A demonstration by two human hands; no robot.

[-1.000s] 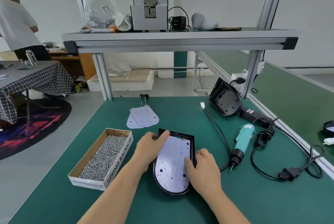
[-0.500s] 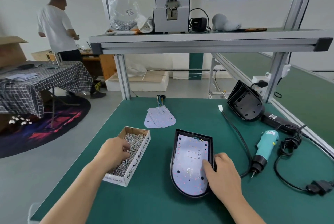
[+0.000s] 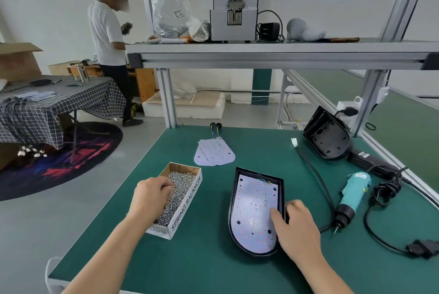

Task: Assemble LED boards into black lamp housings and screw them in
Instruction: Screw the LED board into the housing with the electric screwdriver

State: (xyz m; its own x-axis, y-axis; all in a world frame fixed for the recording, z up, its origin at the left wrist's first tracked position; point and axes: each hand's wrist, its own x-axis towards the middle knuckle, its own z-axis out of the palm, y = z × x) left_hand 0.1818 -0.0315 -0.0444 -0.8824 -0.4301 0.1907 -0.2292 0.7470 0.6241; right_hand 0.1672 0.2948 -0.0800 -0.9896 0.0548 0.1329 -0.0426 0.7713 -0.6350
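Head | left hand [image 3: 152, 195] in screws [image 3: 181, 186], grip unclear | right hand [image 3: 297, 224] grips 1 housing [image 3: 281, 192] | 2 spare boards [image 3: 213, 152]

Left hand [image 3: 152, 195]: center-left, fingers curled into screws [image 3: 181, 186] in box [image 3: 187, 202].
Right hand [image 3: 297, 224]: lower center-right, thumb on LED board [image 3: 254, 208], gripping housing [image 3: 251, 252].

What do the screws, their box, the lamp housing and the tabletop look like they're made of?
Screws: silvery metal, glinting. Screw box: cardboard, raw brown inside, white printed outside. Lamp housing: likely moulded plastic, black, slight sheen on its rim. Tabletop: dark green mat, matte, perhaps rubber or felt; no glare shows.
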